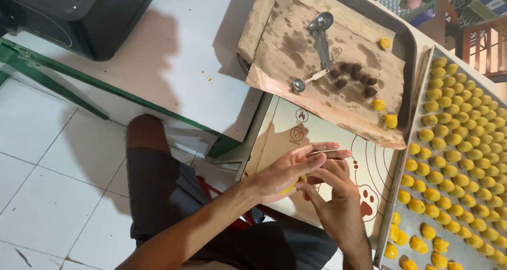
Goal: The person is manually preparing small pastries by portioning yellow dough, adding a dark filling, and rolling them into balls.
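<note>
Head view, step in hand: shaping one small piece of yellow dough [289, 188] between the two hands, as it looks; many formed balls already lie on the tray, so the work seems well along.
Head view, left hand [288, 171]: palm turned inward with fingers stretched nearly flat, the dough piece pressed against the lower palm, only its edge showing.
Head view, right hand [331, 188]: fingers curled in toward the left palm, touching it; whether they pinch the dough or only press it I cannot tell.
Head view, where the dough is: between both hands, above the pale silicone mat [338, 138] with its red paw print.
Head view, to the right: a long baking tray [417, 117] packed with rows of yellow balls [454, 143], its near end less full.
Head view, farther back: a stained brown paper [296, 43] on a second tray, bearing dark filling balls [355, 74], a metal scoop [320, 32] and a few stray yellow pieces.
Next move, as a judgement: it calls for a gentle touch so the soft piece keeps its shape, and a free spot on the tray's near end.
</note>
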